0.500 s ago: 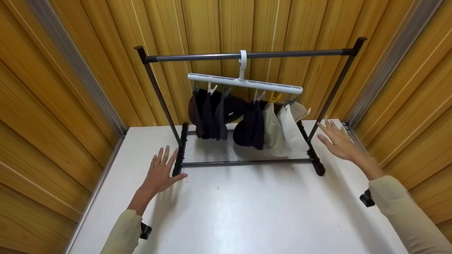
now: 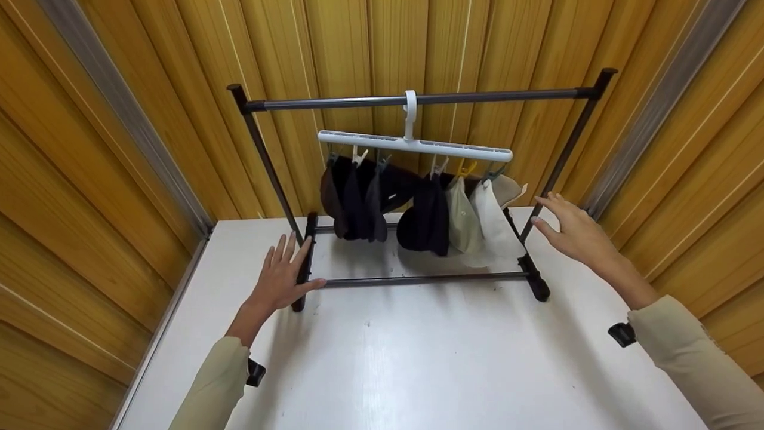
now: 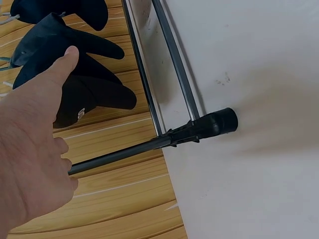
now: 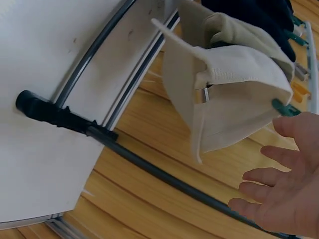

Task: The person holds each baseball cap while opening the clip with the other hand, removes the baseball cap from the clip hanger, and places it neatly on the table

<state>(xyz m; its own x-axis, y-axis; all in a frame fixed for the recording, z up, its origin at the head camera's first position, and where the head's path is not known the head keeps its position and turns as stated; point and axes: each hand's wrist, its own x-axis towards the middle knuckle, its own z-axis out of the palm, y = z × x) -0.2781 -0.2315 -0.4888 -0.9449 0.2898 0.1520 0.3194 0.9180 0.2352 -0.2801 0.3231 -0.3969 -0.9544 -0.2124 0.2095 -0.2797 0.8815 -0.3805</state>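
A dark metal garment rack (image 2: pixel 334 103) stands on the white table. From its top bar hangs a white hanger (image 2: pixel 382 141), slightly tilted, with several caps clipped below it: dark ones (image 2: pixel 356 206) on the left and middle, then a beige cap (image 2: pixel 462 218) and a white cap (image 2: pixel 490 212). My left hand (image 2: pixel 279 283), fingers spread, is by the rack's left post and foot, holding nothing. On the other side my right hand (image 2: pixel 576 234) is at the right post, fingers extended and empty. In the right wrist view its thumb overlaps the green clip (image 4: pixel 285 108) of the white cap.
Wood-patterned walls (image 2: pixel 107 149) close in the back and both sides. The white table (image 2: pixel 418 358) reaches toward me in front of the rack. A lower crossbar (image 2: pixel 418 279) joins the rack's two feet.
My left hand has moved forward and a little right, now overlapping the rack's left foot. The right hand has shifted slightly left, closer to the right post. The caps hang as before.
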